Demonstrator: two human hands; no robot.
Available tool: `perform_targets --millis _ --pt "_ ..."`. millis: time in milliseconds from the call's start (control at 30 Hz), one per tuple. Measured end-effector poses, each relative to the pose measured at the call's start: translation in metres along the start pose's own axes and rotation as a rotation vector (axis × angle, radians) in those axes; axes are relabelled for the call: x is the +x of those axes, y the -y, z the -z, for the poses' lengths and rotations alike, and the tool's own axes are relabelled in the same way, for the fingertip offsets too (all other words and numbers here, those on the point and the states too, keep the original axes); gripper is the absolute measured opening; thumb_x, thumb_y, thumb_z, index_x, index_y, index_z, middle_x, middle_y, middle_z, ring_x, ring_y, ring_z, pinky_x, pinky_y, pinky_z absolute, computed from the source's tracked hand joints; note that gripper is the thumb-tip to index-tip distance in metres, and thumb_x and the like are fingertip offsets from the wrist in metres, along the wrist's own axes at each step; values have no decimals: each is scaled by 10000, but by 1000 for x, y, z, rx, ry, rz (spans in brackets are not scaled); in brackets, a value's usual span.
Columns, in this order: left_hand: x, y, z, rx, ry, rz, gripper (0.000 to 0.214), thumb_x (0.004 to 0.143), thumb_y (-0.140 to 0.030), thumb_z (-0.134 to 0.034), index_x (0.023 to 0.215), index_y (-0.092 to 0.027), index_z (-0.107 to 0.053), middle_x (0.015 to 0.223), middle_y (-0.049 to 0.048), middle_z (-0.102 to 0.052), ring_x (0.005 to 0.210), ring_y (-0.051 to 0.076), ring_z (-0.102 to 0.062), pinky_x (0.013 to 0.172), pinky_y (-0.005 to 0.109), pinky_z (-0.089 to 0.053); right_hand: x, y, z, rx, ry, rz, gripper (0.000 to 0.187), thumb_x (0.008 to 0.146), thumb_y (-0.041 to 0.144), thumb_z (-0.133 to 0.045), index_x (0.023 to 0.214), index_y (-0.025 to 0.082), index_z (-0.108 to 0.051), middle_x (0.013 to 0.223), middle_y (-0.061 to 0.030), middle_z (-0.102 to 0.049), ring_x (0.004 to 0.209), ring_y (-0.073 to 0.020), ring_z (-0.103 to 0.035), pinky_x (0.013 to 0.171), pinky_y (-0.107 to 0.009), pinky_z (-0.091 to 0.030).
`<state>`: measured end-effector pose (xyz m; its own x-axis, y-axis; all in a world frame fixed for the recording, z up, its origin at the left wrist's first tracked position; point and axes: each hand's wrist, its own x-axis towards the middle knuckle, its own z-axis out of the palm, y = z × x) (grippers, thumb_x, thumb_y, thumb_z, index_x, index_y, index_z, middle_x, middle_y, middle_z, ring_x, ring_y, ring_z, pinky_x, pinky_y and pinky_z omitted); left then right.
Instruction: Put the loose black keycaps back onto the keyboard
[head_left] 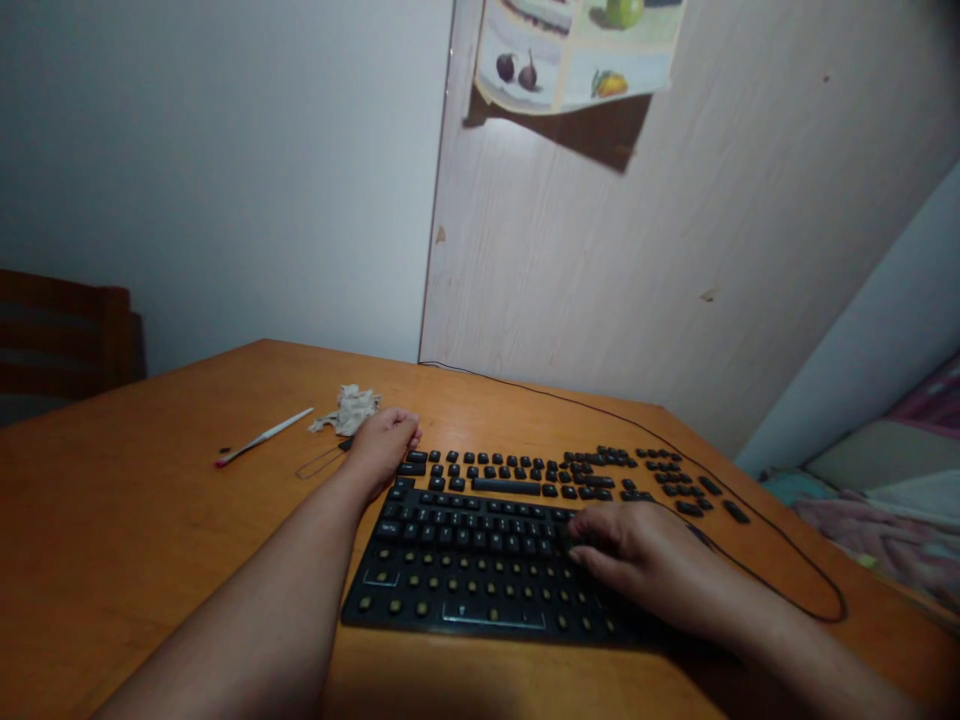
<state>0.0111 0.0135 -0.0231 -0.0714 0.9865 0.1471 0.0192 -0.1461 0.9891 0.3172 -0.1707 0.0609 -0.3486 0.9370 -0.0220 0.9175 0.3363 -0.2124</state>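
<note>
A black keyboard [491, 570] lies on the table in front of me. Its upper rows carry keycaps, while the lower rows show bare key stems. My right hand [634, 545] rests over the keyboard's right part, with thumb and fingers curled together at the upper rows; whatever is between the fingertips is hidden. Beyond the keyboard, my left hand [386, 440] is closed beside the left end of the loose keycaps [495, 472]. I cannot make out what its fingers hold, if anything. A long spacebar [506, 487] lies among these keycaps.
Left of my left hand lie a crumpled grey cloth [352, 408], a thin wire loop [322, 460] and a white brush-like stick [274, 428]. More loose keycaps [679, 480] sit at the right. A black cable [787, 535] curves along the wooden table's [187, 520] right side.
</note>
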Motion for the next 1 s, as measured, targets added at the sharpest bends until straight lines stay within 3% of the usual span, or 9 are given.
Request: perform_targets --millis 567,1000 --pt "0 1 -1 4 -5 15 271 730 -425 -635 749 -158 -592 639 24 -632 574 134 -569 555 229 -403 -4 18 -9 -142 -62 59 150 897 224 -531 948 246 -670 854 -5 -696 787 -178 -633 684 -291 -388" --pt "-3 -1 -1 -10 3 4 280 743 -434 -629 773 -158 -600 669 37 -652 576 138 -575 548 234 -411 -7 22 -13 -183 -78 47 149 895 208 -522 777 227 -611 767 25 -652 700 -146 -607 625 -268 -358"
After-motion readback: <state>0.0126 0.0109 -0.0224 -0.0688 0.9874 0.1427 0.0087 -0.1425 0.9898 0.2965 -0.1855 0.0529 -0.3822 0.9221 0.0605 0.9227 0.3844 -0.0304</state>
